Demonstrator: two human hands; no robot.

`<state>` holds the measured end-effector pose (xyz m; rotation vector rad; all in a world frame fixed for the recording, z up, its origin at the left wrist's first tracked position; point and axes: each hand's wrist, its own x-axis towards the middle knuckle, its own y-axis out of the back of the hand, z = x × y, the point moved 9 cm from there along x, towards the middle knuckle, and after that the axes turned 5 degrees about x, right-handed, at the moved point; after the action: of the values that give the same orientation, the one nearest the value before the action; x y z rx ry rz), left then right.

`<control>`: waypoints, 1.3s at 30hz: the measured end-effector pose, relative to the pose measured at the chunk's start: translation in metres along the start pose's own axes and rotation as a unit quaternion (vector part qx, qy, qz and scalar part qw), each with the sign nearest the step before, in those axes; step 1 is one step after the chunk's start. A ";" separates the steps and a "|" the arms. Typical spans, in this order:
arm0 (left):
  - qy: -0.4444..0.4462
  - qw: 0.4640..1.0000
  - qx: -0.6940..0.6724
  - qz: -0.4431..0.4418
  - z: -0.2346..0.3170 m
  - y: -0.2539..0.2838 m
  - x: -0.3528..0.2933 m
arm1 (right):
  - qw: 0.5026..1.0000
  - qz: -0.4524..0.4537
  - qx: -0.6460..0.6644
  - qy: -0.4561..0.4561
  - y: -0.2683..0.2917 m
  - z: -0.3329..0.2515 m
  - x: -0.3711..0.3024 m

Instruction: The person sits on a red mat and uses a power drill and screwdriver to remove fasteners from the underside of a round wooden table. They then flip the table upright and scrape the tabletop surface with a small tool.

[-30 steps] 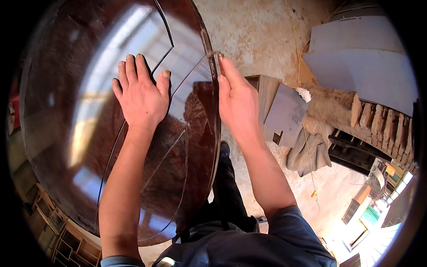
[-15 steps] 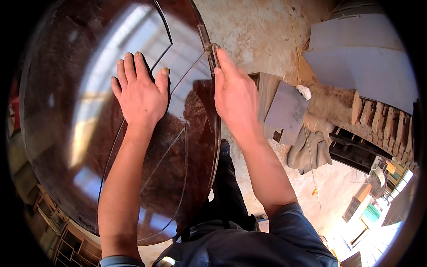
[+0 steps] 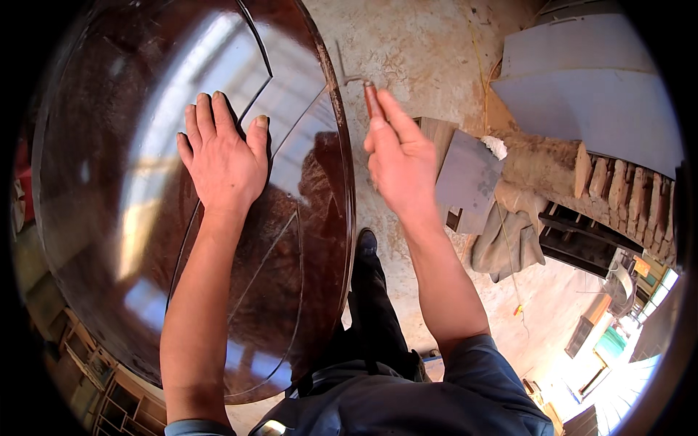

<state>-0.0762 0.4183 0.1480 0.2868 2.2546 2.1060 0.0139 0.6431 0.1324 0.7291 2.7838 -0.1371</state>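
A large round table top (image 3: pixel 182 240), glossy dark brown with curved and angled inlay lines, fills the left half of the view. My left hand (image 3: pixel 229 156) lies flat on it, fingers spread, holding nothing. Just off the rim at the right, my right hand (image 3: pixel 400 156) is closed round the red-brown handle of what looks like a small trowel (image 3: pixel 371 98). Its thin metal neck bends toward the rim, and its narrow blade shows nearly edge-on, apart from the table. The rim (image 3: pixel 336 102) beside the blade looks rough and pale brown.
Right of my right hand stand a wooden cabinet-like piece and a grey panel (image 3: pixel 469 171). Beyond are large grey sheets (image 3: pixel 582 87), a row of brown wooden pieces (image 3: pixel 629 192) and a brown cloth (image 3: pixel 507 247). A thin cord crosses the floor. Open wooden frames (image 3: pixel 127 407) stand at lower left.
My right hand has drawn the trowel off the table's rim, moving right and slightly toward me. My left hand stays flat on the top, and the view has shifted slightly.
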 end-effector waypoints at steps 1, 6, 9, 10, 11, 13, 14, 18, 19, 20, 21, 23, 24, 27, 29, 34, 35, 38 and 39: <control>-0.001 1.000 -0.003 -0.003 0.002 0.000 -0.001 | 0.999 -0.003 0.013 -0.031 -0.001 0.006 -0.002; -0.003 1.000 -0.003 0.005 0.000 0.000 0.000 | 0.993 -0.028 0.029 -0.107 -0.007 0.023 -0.008; -0.002 1.000 -0.008 0.005 0.001 0.001 0.000 | 0.988 -0.027 0.070 -0.134 -0.005 0.033 -0.015; -0.002 1.000 -0.007 0.005 0.001 0.001 0.001 | 0.986 -0.024 0.089 -0.141 -0.003 0.036 -0.018; -0.001 1.000 -0.005 0.003 0.000 0.001 0.000 | 0.986 -0.016 0.090 -0.142 0.000 0.034 -0.019; 0.002 1.000 0.001 0.000 -0.001 0.002 0.000 | 0.985 -0.002 0.092 -0.144 0.005 0.028 -0.020; 0.000 1.000 0.002 0.000 -0.001 0.004 0.001 | 0.985 -0.009 0.089 -0.147 0.004 0.029 -0.019; -0.001 1.000 -0.010 0.004 0.001 0.004 -0.001 | 0.985 -0.020 0.067 -0.158 0.001 0.034 -0.016; 0.000 1.000 -0.009 0.007 0.000 0.004 -0.001 | 0.985 -0.018 0.059 -0.161 0.002 0.034 -0.018; -0.001 1.000 -0.010 0.010 0.000 0.003 0.000 | 0.984 -0.023 0.068 -0.161 0.002 0.037 -0.020; -0.002 1.000 -0.011 0.013 0.000 0.003 0.000 | 0.984 -0.028 0.078 -0.160 0.004 0.042 -0.022; -0.001 1.000 -0.010 0.009 0.000 0.004 0.001 | 0.986 -0.029 0.068 -0.152 0.001 0.039 -0.017; -0.002 1.000 -0.009 0.005 0.000 0.003 -0.001 | 0.988 -0.023 0.047 -0.148 -0.004 0.028 -0.010; -0.001 1.000 -0.018 0.015 0.001 0.005 0.001 | 0.990 -0.018 0.033 -0.140 -0.010 0.024 -0.001; -0.002 1.000 -0.010 0.007 0.000 0.003 -0.002 | 0.991 -0.020 0.036 -0.131 -0.007 0.028 -0.005; -0.004 1.000 -0.010 0.013 0.000 0.003 -0.002 | 0.995 -0.017 -0.025 -0.091 -0.011 0.020 0.003; -0.001 1.000 -0.014 0.015 0.000 0.004 0.000 | 0.995 -0.017 -0.019 -0.096 -0.010 0.022 0.003; -0.001 1.000 -0.010 0.015 -0.001 0.002 0.000 | 0.996 -0.018 -0.006 -0.092 -0.007 0.029 -0.001; -0.002 1.000 -0.004 0.015 -0.001 0.001 -0.001 | 0.997 -0.018 -0.006 -0.079 -0.005 0.030 -0.008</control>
<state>-0.0755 0.4176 0.1491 0.3256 2.2546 2.1263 0.0248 0.6299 0.1064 0.6350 2.6456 -0.1771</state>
